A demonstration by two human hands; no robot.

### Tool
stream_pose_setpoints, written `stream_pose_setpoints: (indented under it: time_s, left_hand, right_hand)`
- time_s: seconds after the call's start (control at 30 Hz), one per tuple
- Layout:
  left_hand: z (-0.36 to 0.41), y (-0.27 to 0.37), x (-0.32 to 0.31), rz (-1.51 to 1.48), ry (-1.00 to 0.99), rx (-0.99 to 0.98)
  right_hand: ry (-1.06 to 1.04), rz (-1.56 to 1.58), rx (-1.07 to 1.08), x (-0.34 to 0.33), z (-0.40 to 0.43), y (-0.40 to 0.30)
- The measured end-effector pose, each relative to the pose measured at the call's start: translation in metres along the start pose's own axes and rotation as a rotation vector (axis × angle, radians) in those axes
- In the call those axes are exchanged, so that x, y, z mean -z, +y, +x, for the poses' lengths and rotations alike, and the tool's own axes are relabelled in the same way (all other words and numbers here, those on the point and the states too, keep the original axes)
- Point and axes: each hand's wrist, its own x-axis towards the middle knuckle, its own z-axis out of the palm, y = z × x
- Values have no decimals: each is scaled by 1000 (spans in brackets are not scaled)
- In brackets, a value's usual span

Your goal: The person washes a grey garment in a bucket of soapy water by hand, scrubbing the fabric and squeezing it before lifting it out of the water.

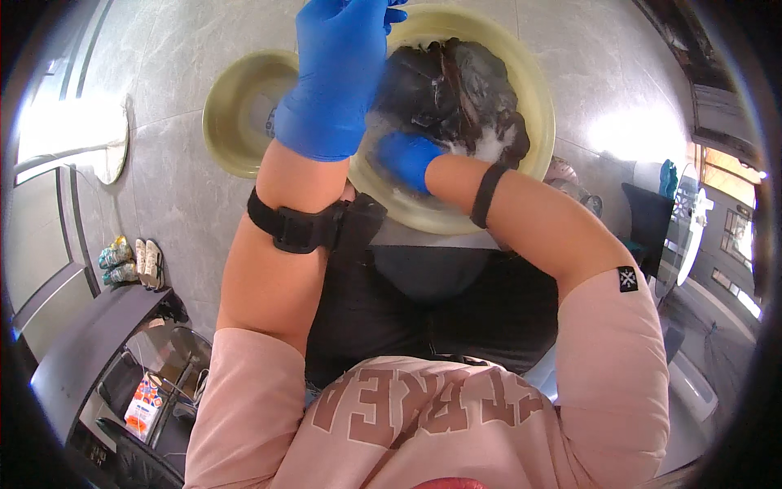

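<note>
A large pale-yellow basin [543, 104] stands on the floor before me, with wet dark cloth [415, 82] and whitish suds in it. My left hand [336, 76], in a blue disposable glove, is raised over the basin's left rim. Its fingertips run to the top edge of the picture, so its grasp does not show. Down inside the basin, my right hand [408, 160], gloved in blue as well, is at the near left side of the cloth. It is blurred and its fingers are hidden.
A smaller yellow basin [221, 116] sits on the grey tiled floor [177, 177], partly behind my left hand. Shoes [149, 263] stand beside a dark bench-like surface [91, 342] at the left. A rounded object [562, 171] is close to the large basin's right side.
</note>
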Motion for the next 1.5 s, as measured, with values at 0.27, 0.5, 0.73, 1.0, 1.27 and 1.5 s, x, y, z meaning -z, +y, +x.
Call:
stream_pose_setpoints:
  time_s: [0.27, 0.5, 0.73, 1.0, 1.27, 1.5]
  left_hand:
    - [-5, 11, -1, -26, 1, 38]
    - [-2, 15, 1, -82, 34, 121]
    - [0, -5, -2, -106, -23, 65]
    - [8, -17, 8, 271, -128, -35]
    - [5, -11, -4, -5, -42, 43]
    - [2, 1, -6, -75, -5, 120]
  right_hand:
    - [164, 97, 274, 51, -50, -12]
    - [94, -408, 204, 50, -88, -31]
    - [333, -232, 479, -20, -36, 10]
    - [-44, -9, -16, -8, 14, 2]
    - [99, 12, 293, 49, -21, -4]
    - [487, -198, 446, 62, -87, -24]
